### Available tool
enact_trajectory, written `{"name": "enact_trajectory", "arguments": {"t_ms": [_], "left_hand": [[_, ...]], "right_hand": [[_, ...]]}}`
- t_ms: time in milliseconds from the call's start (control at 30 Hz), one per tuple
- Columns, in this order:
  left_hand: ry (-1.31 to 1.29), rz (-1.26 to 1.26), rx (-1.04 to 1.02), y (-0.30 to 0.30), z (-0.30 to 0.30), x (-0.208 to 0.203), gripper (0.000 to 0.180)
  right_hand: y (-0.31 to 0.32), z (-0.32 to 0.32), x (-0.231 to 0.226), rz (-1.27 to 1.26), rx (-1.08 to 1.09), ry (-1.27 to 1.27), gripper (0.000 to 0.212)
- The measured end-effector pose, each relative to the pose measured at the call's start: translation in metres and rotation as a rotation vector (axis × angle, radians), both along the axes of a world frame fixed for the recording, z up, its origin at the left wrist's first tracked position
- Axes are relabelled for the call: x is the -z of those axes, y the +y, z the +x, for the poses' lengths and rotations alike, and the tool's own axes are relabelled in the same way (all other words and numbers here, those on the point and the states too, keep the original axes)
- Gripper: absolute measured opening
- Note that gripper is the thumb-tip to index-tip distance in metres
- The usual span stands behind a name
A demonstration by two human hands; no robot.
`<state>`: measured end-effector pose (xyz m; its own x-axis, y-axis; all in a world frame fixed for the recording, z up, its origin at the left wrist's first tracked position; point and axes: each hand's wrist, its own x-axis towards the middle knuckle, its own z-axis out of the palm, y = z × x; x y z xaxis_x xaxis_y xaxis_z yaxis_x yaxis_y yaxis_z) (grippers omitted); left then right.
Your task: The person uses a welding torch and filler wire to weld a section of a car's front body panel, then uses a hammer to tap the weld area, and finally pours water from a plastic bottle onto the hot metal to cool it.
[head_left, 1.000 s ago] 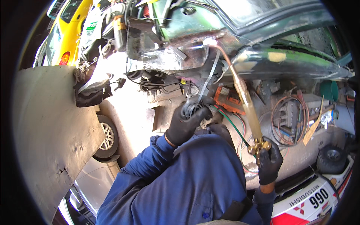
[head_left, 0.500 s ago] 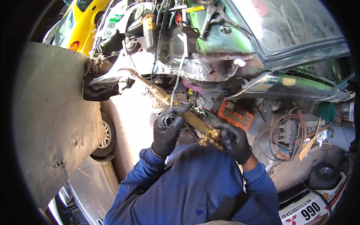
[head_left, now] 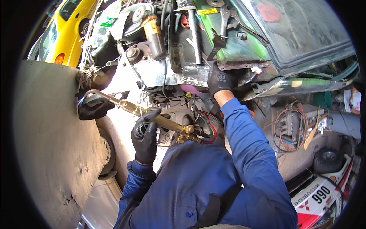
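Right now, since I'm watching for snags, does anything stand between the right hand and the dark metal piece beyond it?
Nothing visible: the dark metal piece appears to meet the right hand directly.

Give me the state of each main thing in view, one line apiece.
Left hand: closed around the torch and wire coil
Torch: lit, bluish flame at its tip
Wire coil: looped, loose strands sticking out
Right hand: reaching onto the green car body, grip unclear
Hoses: curved, joined to the torch's rear
Hammer: lying down, not held
Sheet metal panel: dented
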<state>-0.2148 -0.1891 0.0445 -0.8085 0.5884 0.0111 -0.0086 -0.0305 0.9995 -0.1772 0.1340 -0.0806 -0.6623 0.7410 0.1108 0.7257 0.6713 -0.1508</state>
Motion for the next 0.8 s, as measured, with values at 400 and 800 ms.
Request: {"name": "enact_trajectory", "arguments": {"t_ms": [400, 800], "left_hand": [[-0.013, 0.034, 0.078, 0.009, -0.012, 0.010, 0.032], [-0.022, 0.084, 0.034, 0.032, 0.024, 0.006, 0.030]], "right_hand": [[-0.023, 0.071, -0.007, -0.870, 0.174, 0.479, 0.045], [-0.054, 0.240, -0.035, -0.503, 0.088, 0.791, 0.052]]}}
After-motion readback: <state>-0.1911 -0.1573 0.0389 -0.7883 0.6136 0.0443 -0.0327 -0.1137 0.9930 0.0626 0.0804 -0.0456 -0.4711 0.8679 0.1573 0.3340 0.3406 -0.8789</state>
